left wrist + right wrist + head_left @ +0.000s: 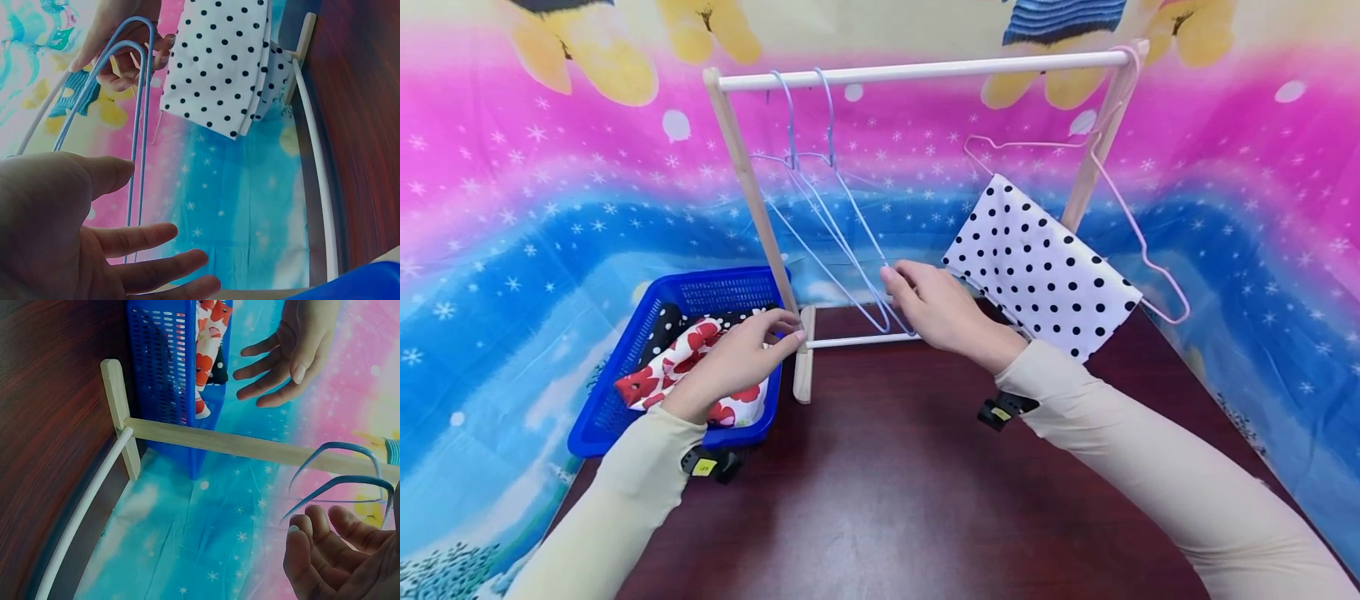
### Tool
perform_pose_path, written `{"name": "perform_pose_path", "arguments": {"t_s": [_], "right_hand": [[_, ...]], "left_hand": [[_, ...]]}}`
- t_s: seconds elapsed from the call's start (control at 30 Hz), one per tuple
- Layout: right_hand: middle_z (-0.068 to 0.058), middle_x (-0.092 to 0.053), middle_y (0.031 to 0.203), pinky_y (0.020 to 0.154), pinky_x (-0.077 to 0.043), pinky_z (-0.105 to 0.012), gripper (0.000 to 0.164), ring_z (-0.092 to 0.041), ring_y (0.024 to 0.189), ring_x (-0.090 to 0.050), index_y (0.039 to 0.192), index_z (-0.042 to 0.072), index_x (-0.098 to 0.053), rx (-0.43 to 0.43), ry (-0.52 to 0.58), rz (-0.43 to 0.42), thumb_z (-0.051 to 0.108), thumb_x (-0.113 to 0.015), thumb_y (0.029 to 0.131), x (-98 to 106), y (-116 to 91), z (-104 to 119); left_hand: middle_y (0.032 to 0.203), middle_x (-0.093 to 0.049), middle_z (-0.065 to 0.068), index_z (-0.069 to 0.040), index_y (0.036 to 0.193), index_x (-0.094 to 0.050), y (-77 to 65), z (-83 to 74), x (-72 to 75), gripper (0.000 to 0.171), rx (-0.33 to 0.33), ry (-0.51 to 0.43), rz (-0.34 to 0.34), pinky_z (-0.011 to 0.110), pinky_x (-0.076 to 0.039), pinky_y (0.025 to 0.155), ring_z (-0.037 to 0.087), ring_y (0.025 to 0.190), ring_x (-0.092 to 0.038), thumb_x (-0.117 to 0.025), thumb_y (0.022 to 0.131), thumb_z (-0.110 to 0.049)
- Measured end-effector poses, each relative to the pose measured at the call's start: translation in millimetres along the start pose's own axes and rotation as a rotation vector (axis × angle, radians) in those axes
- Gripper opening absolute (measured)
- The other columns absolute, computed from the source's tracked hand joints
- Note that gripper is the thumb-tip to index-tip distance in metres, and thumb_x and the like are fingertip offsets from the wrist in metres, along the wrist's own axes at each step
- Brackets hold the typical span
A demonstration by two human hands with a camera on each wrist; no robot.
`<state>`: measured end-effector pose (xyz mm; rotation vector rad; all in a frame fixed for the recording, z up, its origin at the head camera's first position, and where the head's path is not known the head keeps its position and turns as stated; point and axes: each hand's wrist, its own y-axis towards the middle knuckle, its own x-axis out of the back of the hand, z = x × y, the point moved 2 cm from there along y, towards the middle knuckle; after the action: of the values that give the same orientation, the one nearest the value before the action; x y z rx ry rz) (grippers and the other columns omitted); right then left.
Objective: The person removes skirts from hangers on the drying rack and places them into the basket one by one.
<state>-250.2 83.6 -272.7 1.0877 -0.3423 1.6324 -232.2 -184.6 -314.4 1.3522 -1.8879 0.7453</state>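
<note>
Where the wooden rack's white top rail [925, 69] nears its left post [755, 200], we have two blue hangers [831, 133] hooked side by side, both bare. Our right hand [943, 310] is located at the lower right ends of these hangers, its fingers bent and its thumb close to the fingertips; the wires pass right beside it, and we cannot tell from the three views whether they are grasped or merely adjacent. Our left hand [741, 354] is released: in both wrist views its fingers are extended and spread, with nothing between them. We have it positioned above the blue basket [621, 358], to the left of the hangers and apart from them. Inside the basket we find a white cloth with red floral print [688, 358] and, behind it, a black cloth with white dots [662, 329]. At the right end of the top rail we have a pink hanger [1037, 145], set at a tilt and carrying a white cloth with black dots [1033, 262], folded over its lower bar. Below the hangers, a white lower rail [861, 340] runs near the dark red-brown tabletop [887, 483].
</note>
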Motion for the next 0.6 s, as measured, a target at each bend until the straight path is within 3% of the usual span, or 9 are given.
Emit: {"name": "perform_pose_path", "arguments": {"t_s": [0.13, 0.37, 0.47, 0.6], "right_hand": [[-0.004, -0.057, 0.074, 0.062, -0.042, -0.035, 0.040, -0.020, 0.064, -0.052, 0.089, 0.012, -0.056, 0.007, 0.012, -0.033, 0.040, -0.037, 0.110, 3.8, -7.2, -4.3], [-0.006, -0.070, 0.094, 0.068, -0.050, -0.035, 0.037, -0.018, 0.073, -0.065, 0.120, 0.011, -0.058, -0.027, 0.111, -0.086, 0.040, -0.037, 0.110, 7.9, -21.5, -18.9], [-0.009, -0.070, 0.092, 0.067, -0.050, -0.036, 0.036, -0.019, 0.068, -0.063, 0.117, 0.009, -0.059, -0.024, 0.140, -0.113, 0.036, -0.036, 0.111, 8.6, -27.4, -25.4], [-0.008, -0.065, 0.081, 0.067, -0.048, -0.034, 0.035, -0.018, 0.066, -0.059, 0.102, 0.008, -0.062, -0.008, 0.139, -0.138, 0.031, -0.037, 0.111, 8.6, -34.6, -31.2]], "left_hand": [[0.136, -0.062, 0.017, -0.011, 0.143, -0.052, -3.5, -2.5, -3.9, 0.050, -0.018, -0.022, 0.000, 0.049, -0.058, 0.093, 0.035, 0.124, -0.060, -0.052, 0.104, -0.043], [0.137, -0.063, 0.015, -0.012, 0.143, -0.052, -9.8, -8.6, -9.4, 0.049, -0.049, -0.032, -0.022, 0.046, -0.059, 0.091, 0.033, 0.121, -0.062, -0.054, 0.104, -0.041], [0.135, -0.065, 0.013, -0.013, 0.141, -0.054, -11.4, -11.1, -12.1, 0.048, -0.059, -0.024, -0.032, 0.047, -0.058, 0.091, 0.031, 0.119, -0.063, -0.054, 0.103, -0.043], [0.134, -0.065, 0.012, -0.015, 0.139, -0.055, -12.9, -15.6, -17.1, 0.047, -0.065, -0.033, -0.043, 0.050, -0.056, 0.094, 0.030, 0.120, -0.064, -0.054, 0.103, -0.045]]}}
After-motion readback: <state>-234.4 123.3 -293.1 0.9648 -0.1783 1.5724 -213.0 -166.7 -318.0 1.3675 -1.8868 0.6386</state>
